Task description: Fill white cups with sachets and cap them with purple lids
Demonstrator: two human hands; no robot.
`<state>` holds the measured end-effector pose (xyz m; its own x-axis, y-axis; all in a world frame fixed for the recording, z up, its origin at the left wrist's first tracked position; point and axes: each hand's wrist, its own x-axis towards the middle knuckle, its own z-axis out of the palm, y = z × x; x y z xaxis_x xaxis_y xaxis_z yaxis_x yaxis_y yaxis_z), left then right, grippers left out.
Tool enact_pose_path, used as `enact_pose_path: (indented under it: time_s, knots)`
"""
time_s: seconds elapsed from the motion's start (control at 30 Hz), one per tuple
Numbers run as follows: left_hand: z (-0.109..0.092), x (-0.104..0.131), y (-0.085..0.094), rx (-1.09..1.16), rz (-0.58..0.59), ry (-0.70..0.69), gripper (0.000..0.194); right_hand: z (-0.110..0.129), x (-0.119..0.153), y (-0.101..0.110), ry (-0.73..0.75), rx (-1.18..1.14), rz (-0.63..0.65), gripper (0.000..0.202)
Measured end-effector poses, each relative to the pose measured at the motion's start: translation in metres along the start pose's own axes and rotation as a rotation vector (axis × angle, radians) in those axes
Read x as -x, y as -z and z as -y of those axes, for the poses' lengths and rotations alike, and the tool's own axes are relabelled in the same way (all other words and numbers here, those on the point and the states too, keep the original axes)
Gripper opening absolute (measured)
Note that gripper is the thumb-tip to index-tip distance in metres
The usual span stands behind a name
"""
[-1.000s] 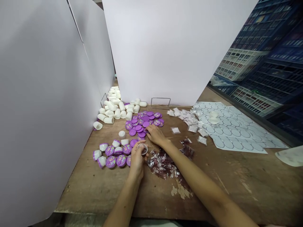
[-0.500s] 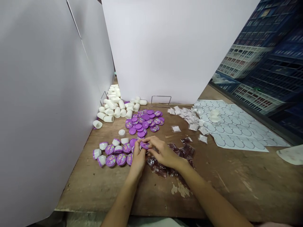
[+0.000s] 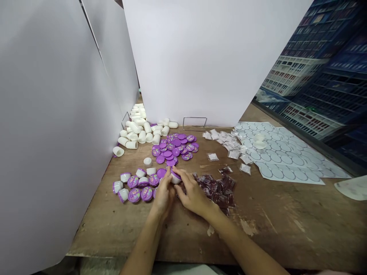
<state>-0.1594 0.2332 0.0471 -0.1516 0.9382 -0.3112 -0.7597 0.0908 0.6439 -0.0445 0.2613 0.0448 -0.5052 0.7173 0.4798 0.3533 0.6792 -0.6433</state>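
Purple-lidded, the cup (image 3: 176, 178) is leaning lid-up between left hand (image 3: 163, 195) and right hand (image 3: 194, 195), neither nearer; both hands' fingers are curling partly closed, touching it. Capped tubs (image 3: 146, 194) are lying leftward, dark sachets (image 3: 212, 186) rightward.

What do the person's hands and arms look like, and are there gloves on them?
No gloves: the left hand and right hand are bare, with five-fingered human shapes. Both forearms show no sleeves, watch or bracelet. Fingernails are too small to make out.
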Motion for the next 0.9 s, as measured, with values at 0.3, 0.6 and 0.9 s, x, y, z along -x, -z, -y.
enact_pose_path:
  time_s: [0.3, 0.6, 0.9]
  knots:
    - [0.0, 0.008, -0.011, -0.188, -0.027, -0.141, 0.032, -0.003, 0.0, -0.006, -0.022, 0.06, -0.267, 0.037]
    - [-0.007, 0.013, -0.023, -0.491, -0.186, -0.518, 0.018, 0.016, -0.011, -0.013, -0.052, -0.002, -0.383, 0.038]
    - [-0.016, 0.002, -0.01, -0.52, -0.194, -0.495, 0.019, 0.008, -0.013, -0.028, -0.041, 0.036, -0.394, 0.036]
